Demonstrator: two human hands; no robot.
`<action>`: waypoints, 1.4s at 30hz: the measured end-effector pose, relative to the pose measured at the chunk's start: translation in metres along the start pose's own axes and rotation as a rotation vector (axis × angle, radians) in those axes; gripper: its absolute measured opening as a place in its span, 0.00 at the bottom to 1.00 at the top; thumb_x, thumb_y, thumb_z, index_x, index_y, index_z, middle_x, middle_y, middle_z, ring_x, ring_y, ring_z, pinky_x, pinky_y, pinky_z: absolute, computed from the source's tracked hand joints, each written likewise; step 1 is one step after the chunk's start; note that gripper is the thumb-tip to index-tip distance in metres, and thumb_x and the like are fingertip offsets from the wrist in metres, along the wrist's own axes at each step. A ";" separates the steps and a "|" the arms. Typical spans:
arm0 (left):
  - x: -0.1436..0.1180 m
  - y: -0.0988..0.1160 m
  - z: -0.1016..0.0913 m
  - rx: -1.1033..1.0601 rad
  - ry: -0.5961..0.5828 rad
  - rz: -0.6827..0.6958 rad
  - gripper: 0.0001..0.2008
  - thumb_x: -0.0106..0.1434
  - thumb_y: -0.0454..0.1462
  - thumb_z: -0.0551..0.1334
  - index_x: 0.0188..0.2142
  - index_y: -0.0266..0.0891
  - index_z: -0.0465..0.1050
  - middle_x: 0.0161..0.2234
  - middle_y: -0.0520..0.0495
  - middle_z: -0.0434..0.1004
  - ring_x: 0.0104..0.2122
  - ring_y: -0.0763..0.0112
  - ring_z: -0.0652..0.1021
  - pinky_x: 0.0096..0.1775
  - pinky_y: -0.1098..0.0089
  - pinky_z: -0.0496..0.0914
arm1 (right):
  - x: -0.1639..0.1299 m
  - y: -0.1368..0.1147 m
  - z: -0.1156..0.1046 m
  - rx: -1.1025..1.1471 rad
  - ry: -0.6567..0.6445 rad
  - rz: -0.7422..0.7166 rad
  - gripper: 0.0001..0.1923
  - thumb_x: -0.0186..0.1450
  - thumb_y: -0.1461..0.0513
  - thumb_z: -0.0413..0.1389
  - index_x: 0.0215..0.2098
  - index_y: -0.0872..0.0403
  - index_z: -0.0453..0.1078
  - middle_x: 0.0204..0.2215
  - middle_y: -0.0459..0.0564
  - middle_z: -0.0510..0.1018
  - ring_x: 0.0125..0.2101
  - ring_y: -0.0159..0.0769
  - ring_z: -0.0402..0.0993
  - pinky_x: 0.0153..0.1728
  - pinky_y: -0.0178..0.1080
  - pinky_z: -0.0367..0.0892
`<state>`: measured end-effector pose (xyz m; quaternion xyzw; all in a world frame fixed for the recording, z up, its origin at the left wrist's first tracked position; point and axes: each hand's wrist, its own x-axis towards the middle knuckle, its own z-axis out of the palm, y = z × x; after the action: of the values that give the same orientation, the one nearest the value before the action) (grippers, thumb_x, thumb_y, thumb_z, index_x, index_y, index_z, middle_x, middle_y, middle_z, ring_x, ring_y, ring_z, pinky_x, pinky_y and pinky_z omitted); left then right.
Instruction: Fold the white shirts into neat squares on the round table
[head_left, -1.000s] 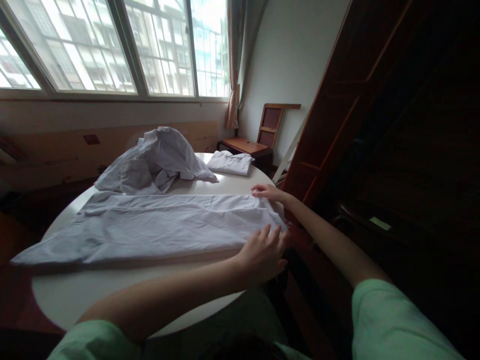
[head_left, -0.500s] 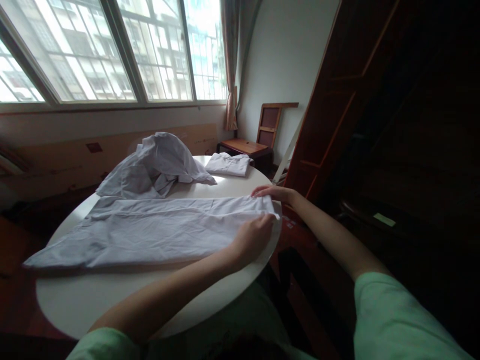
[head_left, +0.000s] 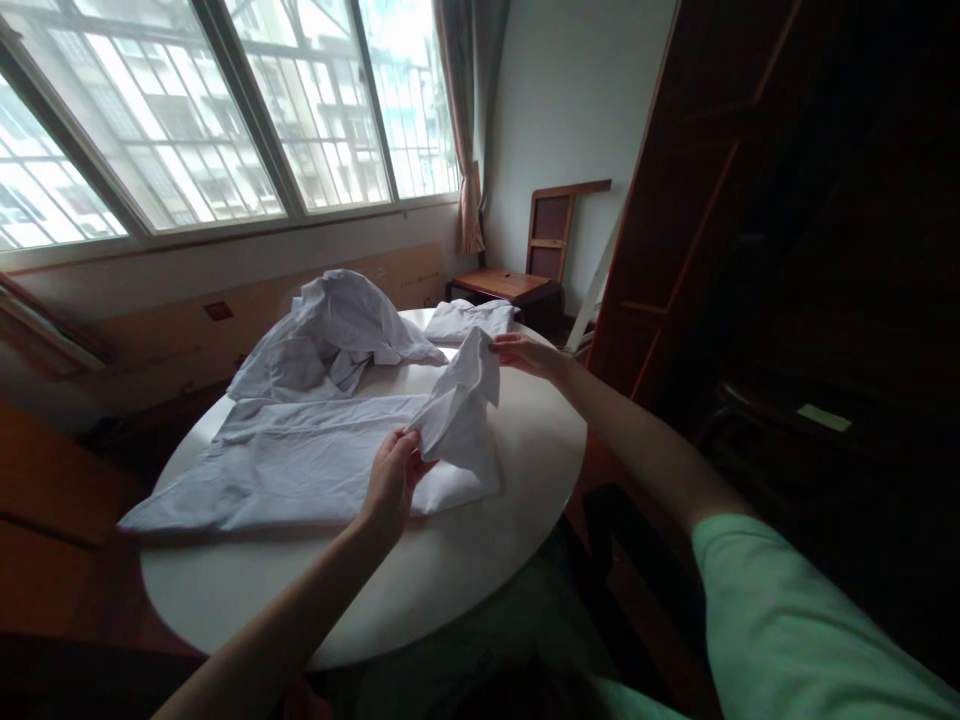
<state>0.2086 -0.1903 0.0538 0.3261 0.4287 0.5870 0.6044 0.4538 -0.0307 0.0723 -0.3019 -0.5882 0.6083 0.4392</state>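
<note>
A long white cloth garment, folded into a flat strip, lies across the round white table. Its right end is lifted off the tabletop and bent up toward the left. My left hand pinches the near corner of that raised end. At the far corner, my right hand grips the cloth between thumb and fingers. The raised flap hangs creased between both hands. What kind of garment it is, I cannot tell.
A crumpled heap of white cloth sits at the table's back. Beside it lies a neatly folded white cloth. Behind stand a low wooden table and a curtain. A dark red wooden door rises at the right.
Both hands have lifted the right end of the cloth and carried it leftward over the strip. Before, that end lay flat near the table's right edge. The view has shifted slightly.
</note>
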 end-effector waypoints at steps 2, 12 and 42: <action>-0.001 0.001 -0.005 -0.006 0.011 -0.004 0.15 0.43 0.37 0.65 0.30 0.37 0.62 0.25 0.54 0.72 0.24 0.75 0.74 0.28 0.73 0.71 | 0.004 0.002 0.015 0.066 0.015 -0.032 0.12 0.48 0.61 0.65 0.28 0.56 0.69 0.26 0.44 0.74 0.30 0.28 0.69 0.34 0.31 0.64; -0.021 0.001 -0.003 0.181 -0.196 0.071 0.26 0.41 0.35 0.72 0.40 0.37 0.67 0.35 0.48 0.77 0.31 0.74 0.76 0.33 0.75 0.68 | 0.012 0.011 0.046 0.127 0.100 -0.119 0.18 0.46 0.58 0.66 0.20 0.54 0.59 0.17 0.38 0.64 0.19 0.23 0.58 0.19 0.29 0.54; 0.009 0.018 -0.019 0.185 0.101 0.197 0.22 0.43 0.50 0.68 0.29 0.37 0.64 0.18 0.59 0.62 0.18 0.79 0.64 0.25 0.75 0.59 | 0.012 0.013 0.050 0.090 0.233 -0.120 0.15 0.48 0.59 0.63 0.22 0.54 0.59 0.17 0.39 0.64 0.19 0.24 0.58 0.19 0.30 0.53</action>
<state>0.1834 -0.1812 0.0606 0.3910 0.4766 0.6173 0.4889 0.4024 -0.0417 0.0674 -0.3148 -0.5224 0.5674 0.5532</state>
